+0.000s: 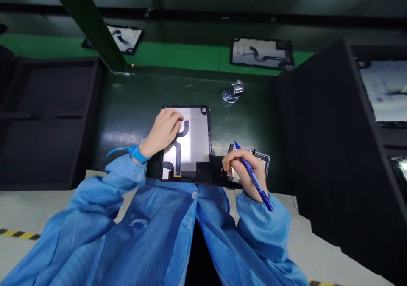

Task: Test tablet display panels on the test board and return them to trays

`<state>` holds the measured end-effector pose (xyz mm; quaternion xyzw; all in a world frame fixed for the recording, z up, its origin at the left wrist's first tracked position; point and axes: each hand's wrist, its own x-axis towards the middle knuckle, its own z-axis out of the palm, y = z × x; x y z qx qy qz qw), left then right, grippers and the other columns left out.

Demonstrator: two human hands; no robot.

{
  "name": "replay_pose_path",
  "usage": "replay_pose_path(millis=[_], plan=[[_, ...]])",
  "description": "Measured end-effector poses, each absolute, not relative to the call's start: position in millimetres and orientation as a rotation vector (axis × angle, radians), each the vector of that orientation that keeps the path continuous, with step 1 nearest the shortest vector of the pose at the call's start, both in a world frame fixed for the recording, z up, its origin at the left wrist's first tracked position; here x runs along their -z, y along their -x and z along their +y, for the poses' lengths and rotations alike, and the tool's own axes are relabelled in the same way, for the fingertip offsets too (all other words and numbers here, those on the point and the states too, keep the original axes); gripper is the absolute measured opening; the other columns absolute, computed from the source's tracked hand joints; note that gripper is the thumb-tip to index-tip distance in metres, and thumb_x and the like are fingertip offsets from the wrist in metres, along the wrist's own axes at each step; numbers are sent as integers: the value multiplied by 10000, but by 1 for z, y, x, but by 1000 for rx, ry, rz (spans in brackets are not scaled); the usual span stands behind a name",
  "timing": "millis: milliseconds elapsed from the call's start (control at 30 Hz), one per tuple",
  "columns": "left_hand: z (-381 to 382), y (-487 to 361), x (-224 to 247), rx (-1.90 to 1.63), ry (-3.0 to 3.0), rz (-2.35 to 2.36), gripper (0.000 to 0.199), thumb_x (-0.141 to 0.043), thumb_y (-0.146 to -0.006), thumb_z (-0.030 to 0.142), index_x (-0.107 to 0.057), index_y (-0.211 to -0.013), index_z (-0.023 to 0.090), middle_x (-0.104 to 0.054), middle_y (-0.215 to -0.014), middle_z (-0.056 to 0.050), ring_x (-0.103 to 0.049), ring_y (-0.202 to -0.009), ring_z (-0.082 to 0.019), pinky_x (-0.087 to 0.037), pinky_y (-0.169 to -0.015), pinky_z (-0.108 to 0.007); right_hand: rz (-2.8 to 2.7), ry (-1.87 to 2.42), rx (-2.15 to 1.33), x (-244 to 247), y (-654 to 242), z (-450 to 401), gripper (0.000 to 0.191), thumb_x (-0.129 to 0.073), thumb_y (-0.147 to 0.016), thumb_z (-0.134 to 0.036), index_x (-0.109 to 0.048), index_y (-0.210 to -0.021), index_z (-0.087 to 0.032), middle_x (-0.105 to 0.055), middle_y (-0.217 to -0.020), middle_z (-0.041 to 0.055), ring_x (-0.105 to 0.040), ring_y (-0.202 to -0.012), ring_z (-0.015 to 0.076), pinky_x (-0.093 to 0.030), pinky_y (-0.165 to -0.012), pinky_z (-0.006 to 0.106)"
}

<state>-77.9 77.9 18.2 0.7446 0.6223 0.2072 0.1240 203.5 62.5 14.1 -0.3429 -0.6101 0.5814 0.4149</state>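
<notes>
Smock [149,235]: blue, sleeves reaching to both wrists.
Right hand [246,167]: closed around 1 blue pen [255,179], above a clear-edged case [267,164].
Left hand [163,129]: fingers loosely curled, resting on the panel beside its dark ribbon cable [178,156]; whether they pinch anything, I can't tell.
Panel [199,139]: flat at the green table's [133,107] near edge.
Chrome device [233,91]: beyond the panel, rightward.
Bright green strip [184,53]: 2 similar panels [238,52], 1 partly behind a post [92,23].
</notes>
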Motion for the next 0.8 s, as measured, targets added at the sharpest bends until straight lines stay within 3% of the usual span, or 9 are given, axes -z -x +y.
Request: replay_pose_path(millis=[100, 200, 300, 367, 433, 500, 633, 800], plan=[[105, 66, -19, -572, -2177, 1687, 472, -265, -1030, 348, -639, -808, 165, -626, -968, -143, -538, -925, -277, -431, -933, -486, -1560, 772, -1500, -17, -198, 62, 144, -649, -958, -329, -688, -878, -215, -717, -773, 19, -611, -569, 110, -509, -539, 232], [107, 64, -26, -586, -1790, 1328, 650, -166, -1020, 530, -554, -605, 215, -604, -743, -108, -572, -768, -249, -478, -813, -440, -1557, 783, -1492, -17, -194, 61, 144, -665, -948, -339, -692, -878, -216, -715, -790, 20, -625, -593, 114, -526, -555, 233], [91, 63, -35, -557, -1276, 934, 779, -107, -949, 712, -594, -590, 221, -563, -585, -82, -599, -634, -235, -504, -697, -402, -1571, 877, -1462, -22, -188, 59, 200, -675, -936, -386, -677, -835, -212, -669, -707, 3, -600, -565, 113, -520, -549, 237], [76, 59, -40, -571, -1055, 812, 729, -225, -921, 745, -607, -587, 221, -466, -478, -33, -525, -493, -199, -498, -645, -394, -1579, 919, -1433, -26, -184, 58, 219, -692, -919, -401, -667, -811, -213, -644, -673, -10, -582, -549, 110, -506, -540, 235], [62, 51, -46, -676, -917, 826, 558, -455, -903, 646, -555, -552, 225, -334, -431, 35, -368, -392, -134, -467, -581, -361, -1600, 951, -1399, -30, -180, 58, 218, -704, -904, -391, -664, -790, -210, -646, -677, -10, -576, -550, 109, -498, -543, 239], [49, 42, -51, -826, -894, 939, 405, -621, -872, 480, -554, -574, 214, -331, -453, 59, -313, -401, -97, -431, -543, -310, -1621, 971, -1376, -32, -177, 57, 184, -705, -896, -357, -675, -796, -205, -666, -701, -4, -579, -558, 109, -497, -553, 243], [31, 24, -55, -1054, -1129, 1216, 201, -723, -838, 333, -691, -705, 186, -548, -537, 27, -465, -482, -93, -411, -502, -243, -1645, 987, -1343, -37, -174, 56, 102, -681, -893, -279, -701, -833, -200, -686, -722, -1, -580, -567, 107, -481, -558, 235], [25, 13, -45, -1213, -1312, 1430, 71, -748, -774, 246, -755, -727, 193, -730, -685, -10, -642, -618, -131, -539, -604, -245, -1667, 1039, -1286, -40, -173, 55, 116, -685, -889, -289, -694, -810, -204, -675, -717, -2, -590, -599, 122, -482, -582, 244]])
